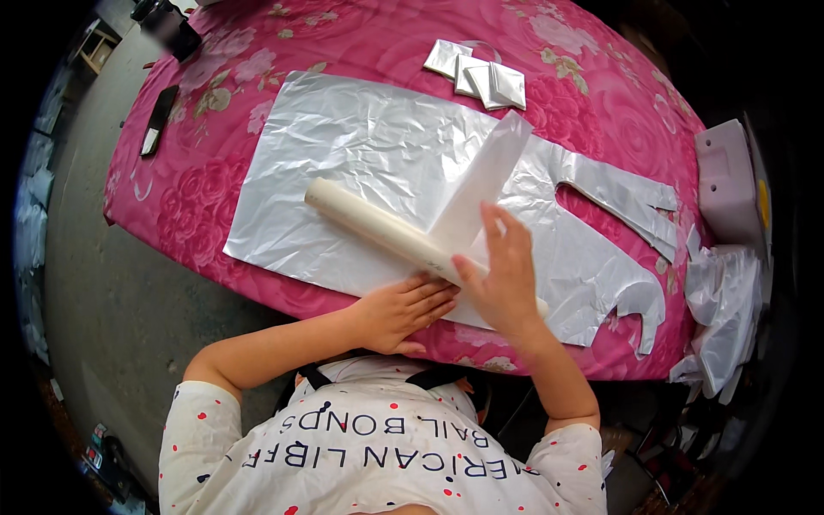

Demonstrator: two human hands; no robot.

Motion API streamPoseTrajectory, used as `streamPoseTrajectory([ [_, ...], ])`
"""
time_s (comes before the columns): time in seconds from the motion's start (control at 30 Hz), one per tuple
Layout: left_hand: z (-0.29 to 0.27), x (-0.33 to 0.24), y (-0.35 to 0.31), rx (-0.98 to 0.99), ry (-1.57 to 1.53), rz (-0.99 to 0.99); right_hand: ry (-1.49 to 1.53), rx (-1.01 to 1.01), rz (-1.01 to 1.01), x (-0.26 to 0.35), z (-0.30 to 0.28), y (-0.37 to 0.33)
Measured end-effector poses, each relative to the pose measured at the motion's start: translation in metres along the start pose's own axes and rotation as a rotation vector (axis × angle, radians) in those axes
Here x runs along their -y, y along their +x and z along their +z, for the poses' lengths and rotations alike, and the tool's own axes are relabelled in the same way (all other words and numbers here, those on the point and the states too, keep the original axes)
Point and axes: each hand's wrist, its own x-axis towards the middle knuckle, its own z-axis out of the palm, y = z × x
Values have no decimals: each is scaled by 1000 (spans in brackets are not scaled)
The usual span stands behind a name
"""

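A thin, shiny white plastic sheet [343, 129], cut like an apron with strap-like ends at the right, lies spread and wrinkled before me. A long cream-coloured roll [365, 219] rests slantwise across it. A strip of translucent film [485, 176] stands up from the roll toward the far side. My left hand [405, 311] lies flat, fingers stretched, at the sheet's near edge beside the roll. My right hand [508, 275] is over the roll's right part, thumb against it and fingers apart beside the film; it covers some of the roll.
Several folded silvery packets [481, 75] lie at the far side of the pink flowered tablecloth [592, 112]. A dark phone-like object [160, 120] is at the left, with a black object [167, 30] beyond. At the right edge are a pale plastic box [728, 176] and crumpled clear plastic [721, 300].
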Motion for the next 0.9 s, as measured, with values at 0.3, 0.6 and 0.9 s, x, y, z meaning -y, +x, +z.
streamPoseTrajectory([
  [0.3,-1,-5,-2,6,105,-20,-276,-50,138,-80,-15,-39],
  [0.6,-11,4,-6,-11,-40,-44,-20,-40,188,-70,-43,-58],
  [0.9,19,-43,-12,-7,119,-184,-57,-7,-191,-51,7,10],
])
